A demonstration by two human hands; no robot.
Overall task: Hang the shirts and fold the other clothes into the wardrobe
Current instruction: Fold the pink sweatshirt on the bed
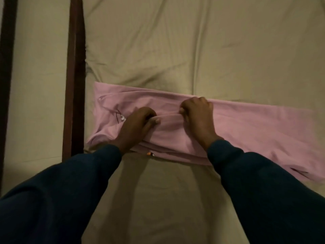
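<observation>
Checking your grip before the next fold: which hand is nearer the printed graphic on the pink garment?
The left hand. It grips the pink garment right beside the printed graphic near the wooden bed frame; the right hand bunches plain fabric farther from it.

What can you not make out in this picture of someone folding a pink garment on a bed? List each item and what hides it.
Head view only:
- Printed design on the pink garment: mostly covered by the left hand and folded cloth.
- Garment's right end: cut off by the frame edge.
- Fingertips of the right hand: buried in a pinched fold.
- Wardrobe: out of view.
- Dark wooden bed frame: too dim for detail.
</observation>
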